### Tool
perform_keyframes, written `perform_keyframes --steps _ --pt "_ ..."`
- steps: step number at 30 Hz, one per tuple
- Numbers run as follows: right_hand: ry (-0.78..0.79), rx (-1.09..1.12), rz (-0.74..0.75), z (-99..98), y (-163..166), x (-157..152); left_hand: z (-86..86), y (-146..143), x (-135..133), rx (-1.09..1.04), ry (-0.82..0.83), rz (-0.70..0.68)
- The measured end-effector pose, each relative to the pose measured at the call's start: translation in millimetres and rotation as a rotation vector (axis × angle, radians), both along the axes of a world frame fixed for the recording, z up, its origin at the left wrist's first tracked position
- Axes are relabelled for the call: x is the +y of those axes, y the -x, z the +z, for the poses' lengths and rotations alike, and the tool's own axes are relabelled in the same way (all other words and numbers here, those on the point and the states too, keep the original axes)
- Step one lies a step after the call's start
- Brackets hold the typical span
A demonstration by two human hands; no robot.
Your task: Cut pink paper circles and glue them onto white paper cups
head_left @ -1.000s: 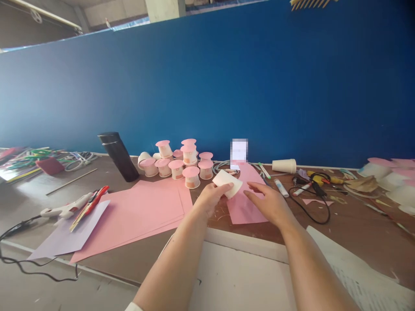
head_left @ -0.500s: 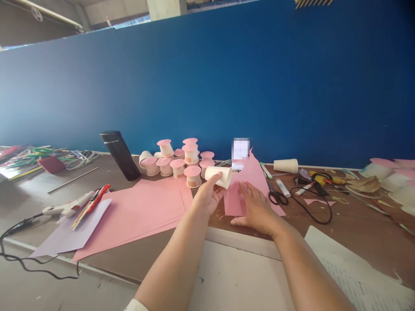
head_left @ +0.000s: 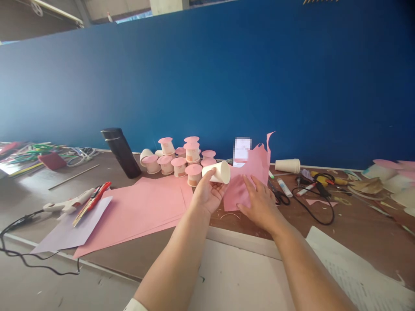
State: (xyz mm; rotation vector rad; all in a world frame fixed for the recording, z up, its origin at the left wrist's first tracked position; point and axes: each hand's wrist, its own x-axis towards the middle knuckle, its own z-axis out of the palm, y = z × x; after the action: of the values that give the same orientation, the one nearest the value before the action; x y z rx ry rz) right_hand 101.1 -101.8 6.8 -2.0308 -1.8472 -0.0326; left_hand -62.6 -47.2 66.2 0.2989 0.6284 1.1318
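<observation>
White cup (head_left: pixel 223 172) lies sideways in my left hand (head_left: pixel 206 196), fingers gripping it. I see my right hand (head_left: pixel 263 206), fingers spread, over pink paper (head_left: pixel 233 190).

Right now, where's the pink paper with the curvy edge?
In the head view, the curvy pink paper is just right of centre, by the right hand and beside the white cup in the left hand.

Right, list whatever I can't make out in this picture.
All in the head view:
- Pale panel: its content, masked by pixelation.
- Scissors: blade tips, seemingly behind the pink sheet.
- Printed paper: wording, too small and blurred.
- Pronged object: its upper part, cut off by the top edge.
- White cup: part of its side, covered by the left hand.
</observation>
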Motion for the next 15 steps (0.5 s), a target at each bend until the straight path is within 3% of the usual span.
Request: perform_keyframes --steps 8,12,15 --pt "0.0 0.397 -0.209 -1.6 -22 10 -14.8 -7 7 0.114 0.046 0.018" --pt "0.016 0.262 0.074 0.2 -2 2 -15.4 -6 6 0.047 0.018 0.016" --pt "0.086 0.084 0.141 -3.9 13 0 -12.8 -3 5 -0.008 0.017 0.023"
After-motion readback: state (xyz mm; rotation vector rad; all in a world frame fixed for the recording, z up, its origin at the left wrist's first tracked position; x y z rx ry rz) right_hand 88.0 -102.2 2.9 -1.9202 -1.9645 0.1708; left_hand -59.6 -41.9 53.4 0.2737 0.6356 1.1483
